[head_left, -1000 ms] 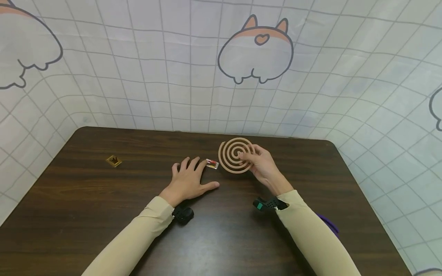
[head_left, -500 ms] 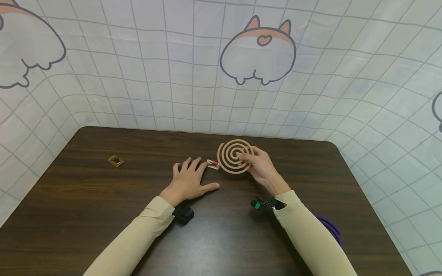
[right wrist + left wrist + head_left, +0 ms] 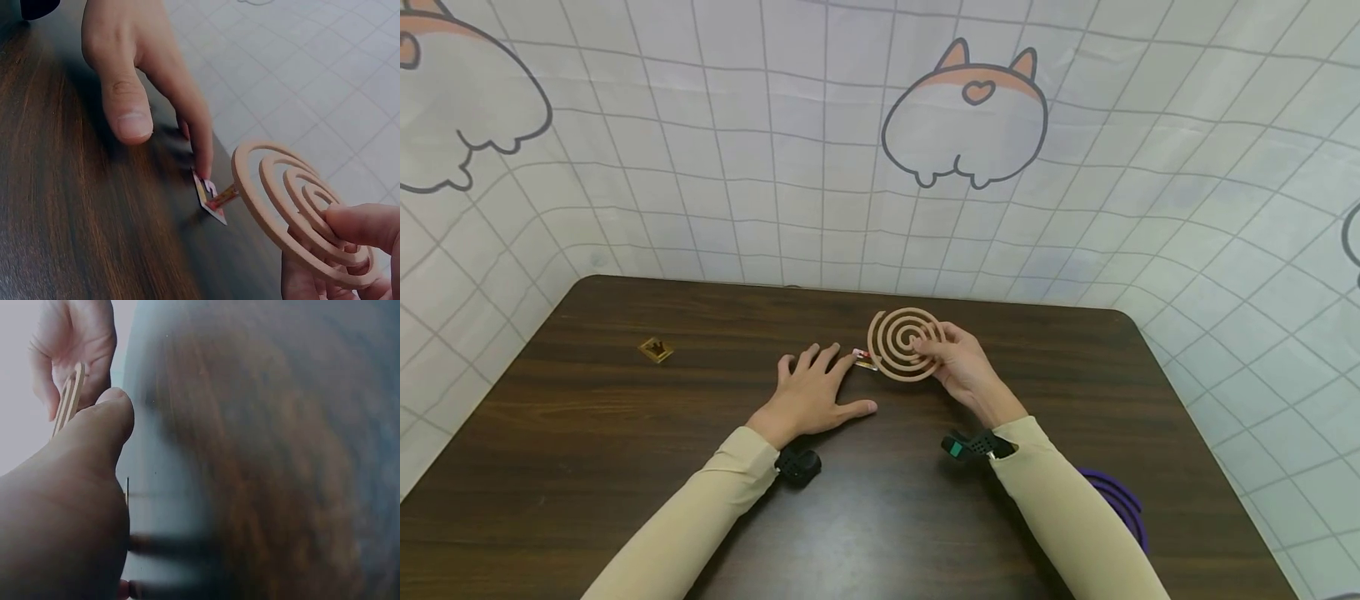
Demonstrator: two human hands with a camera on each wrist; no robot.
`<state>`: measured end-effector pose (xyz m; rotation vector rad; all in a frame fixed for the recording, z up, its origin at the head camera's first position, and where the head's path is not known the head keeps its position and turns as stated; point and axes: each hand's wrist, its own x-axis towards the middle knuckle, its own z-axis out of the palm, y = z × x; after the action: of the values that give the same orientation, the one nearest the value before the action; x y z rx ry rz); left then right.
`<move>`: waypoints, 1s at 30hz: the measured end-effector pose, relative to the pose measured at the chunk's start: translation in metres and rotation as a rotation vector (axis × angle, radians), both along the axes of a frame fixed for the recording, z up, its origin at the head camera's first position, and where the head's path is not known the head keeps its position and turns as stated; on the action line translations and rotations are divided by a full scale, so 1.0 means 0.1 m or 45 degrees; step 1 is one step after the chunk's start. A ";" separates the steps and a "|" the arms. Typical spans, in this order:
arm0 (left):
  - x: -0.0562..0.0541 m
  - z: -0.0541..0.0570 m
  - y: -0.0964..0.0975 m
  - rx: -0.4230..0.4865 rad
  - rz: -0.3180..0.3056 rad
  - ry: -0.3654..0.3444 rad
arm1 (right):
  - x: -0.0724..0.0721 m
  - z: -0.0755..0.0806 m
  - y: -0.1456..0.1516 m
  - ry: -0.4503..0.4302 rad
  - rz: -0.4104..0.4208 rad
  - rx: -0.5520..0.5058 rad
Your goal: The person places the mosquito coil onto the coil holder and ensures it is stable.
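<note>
My right hand (image 3: 970,372) pinches a tan mosquito coil (image 3: 267,228) between thumb and fingers, its flat face tilted up. In the left wrist view the coil (image 3: 72,397) shows edge-on. My left hand (image 3: 805,396) lies with fingers spread at the table's middle, its index fingertip pressing on a small printed metal coil stand (image 3: 863,360). From that stand (image 3: 206,192) a thin prong rises toward the coil's outer ring and overlaps its edge in the right wrist view. In the head view the coil's left edge comes right up to the stand, covering part of it.
A second, gold-coloured stand (image 3: 656,349) lies on the dark wooden table (image 3: 587,442) at the far left. Purple spiral rings (image 3: 1116,500) show partly from under my right forearm. A white gridded curtain (image 3: 775,167) hangs behind the table's back edge.
My right hand has moved slightly left and toward me with the mosquito coil, whose edge now covers part of the stand. The left hand has stayed in place.
</note>
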<state>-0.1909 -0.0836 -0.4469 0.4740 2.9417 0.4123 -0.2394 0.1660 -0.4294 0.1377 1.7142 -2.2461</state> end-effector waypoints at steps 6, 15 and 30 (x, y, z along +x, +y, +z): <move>0.00 0.02 0.02 -0.023 0.006 -0.010 | 0.00 -0.02 -0.06 0.000 0.015 -0.010; 0.01 0.00 0.06 -0.039 0.013 -0.029 | 0.00 -0.02 -0.13 -0.037 0.030 -0.035; 0.01 -0.01 0.09 -0.114 0.023 -0.037 | -0.02 -0.05 -0.23 -0.038 -0.021 -0.048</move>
<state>-0.1894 -0.0746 -0.4476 0.4263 2.9232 0.2859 -0.2418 0.1429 -0.4347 0.1768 1.6604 -2.2750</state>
